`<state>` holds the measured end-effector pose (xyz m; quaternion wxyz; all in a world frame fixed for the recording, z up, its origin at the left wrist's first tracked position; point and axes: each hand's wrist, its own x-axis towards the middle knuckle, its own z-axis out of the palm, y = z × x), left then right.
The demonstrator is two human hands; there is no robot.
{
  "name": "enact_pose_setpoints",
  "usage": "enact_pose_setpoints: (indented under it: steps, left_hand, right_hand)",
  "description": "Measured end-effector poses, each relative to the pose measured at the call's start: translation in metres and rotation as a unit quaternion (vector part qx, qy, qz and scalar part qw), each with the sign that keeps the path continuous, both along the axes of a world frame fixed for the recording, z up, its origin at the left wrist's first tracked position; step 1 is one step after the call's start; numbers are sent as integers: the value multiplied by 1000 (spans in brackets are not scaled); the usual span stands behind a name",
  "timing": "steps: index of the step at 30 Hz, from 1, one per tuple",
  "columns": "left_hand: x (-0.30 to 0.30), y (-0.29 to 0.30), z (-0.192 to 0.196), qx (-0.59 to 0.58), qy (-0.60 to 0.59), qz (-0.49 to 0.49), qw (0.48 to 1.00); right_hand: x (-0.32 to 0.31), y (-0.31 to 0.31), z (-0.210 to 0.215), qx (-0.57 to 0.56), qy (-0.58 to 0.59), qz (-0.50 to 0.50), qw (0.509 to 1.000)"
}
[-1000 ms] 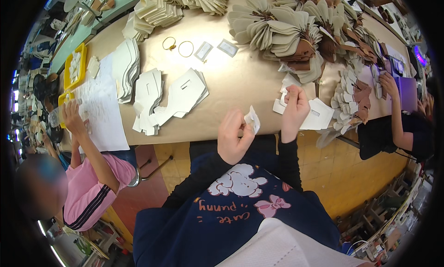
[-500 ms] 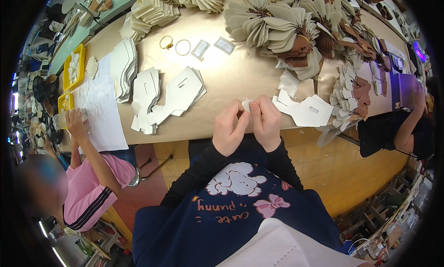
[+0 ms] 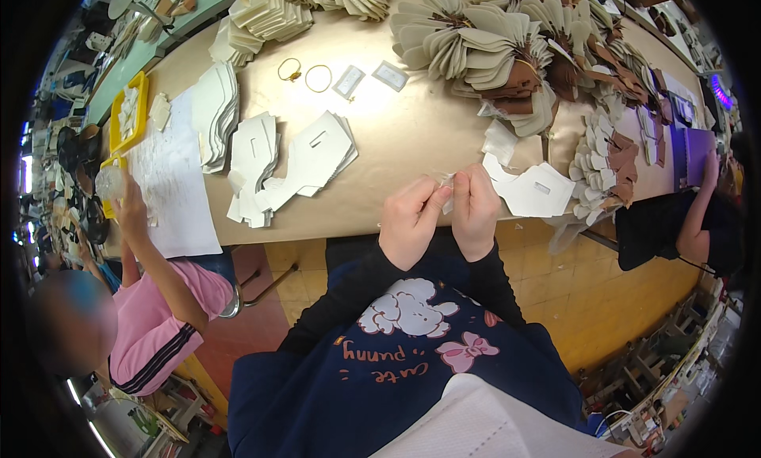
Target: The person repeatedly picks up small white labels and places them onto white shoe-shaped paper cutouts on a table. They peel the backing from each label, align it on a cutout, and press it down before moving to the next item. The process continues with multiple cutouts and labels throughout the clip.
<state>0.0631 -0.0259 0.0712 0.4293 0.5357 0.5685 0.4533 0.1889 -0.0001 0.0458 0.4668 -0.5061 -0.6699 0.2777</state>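
My left hand [image 3: 410, 222] and my right hand [image 3: 476, 212] are close together over the table's near edge. Both are closed, thumbs and fingertips pinching a small whitish piece [image 3: 449, 198] between them. Fingers cover most of that piece, so its kind cannot be made out. Just right of my right hand lies a flat white cut-out panel [image 3: 559, 195] with a small rectangular slot. A small pale square sheet [image 3: 500, 142] rests behind it. Left of my hands are stacks of similar white slotted panels [image 3: 319, 150].
Bundles of fanned grey and brown pieces [image 3: 483, 49] fill the far right. Two rubber bands [image 3: 319, 78] and small grey rectangles [image 3: 349, 81] lie farther back. At left, a person in pink [image 3: 170, 299] works by yellow trays [image 3: 129, 113]; another person's arm [image 3: 697, 212] is at right.
Both my hands have shifted slightly right, and the pinched whitish piece shows less between the fingers. The person at left has raised a clear rounded object over the tray.
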Motion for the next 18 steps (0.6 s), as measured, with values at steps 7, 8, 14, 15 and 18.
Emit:
enact_pose_setpoints:
  steps: [7, 8, 14, 15, 18]
  left_hand:
    - [4, -6, 5, -15, -48, 4, 999]
    - [5, -6, 5, -12, -44, 5, 999]
    - [4, -6, 4, -8, -42, -17, 999]
    - [2, -6, 4, -4, -37, -31, 999]
    - [-4, -4, 4, 15, -44, -73, 996]
  right_hand:
    - [14, 6, 20, -91, 58, 84, 991]
    - [13, 6, 22, -67, 56, 92, 992]
    - [0, 4, 21, -44, 40, 92, 994]
    - [1, 5, 22, -55, 59, 106, 991]
    - [4, 5, 24, -79, 95, 110, 986]
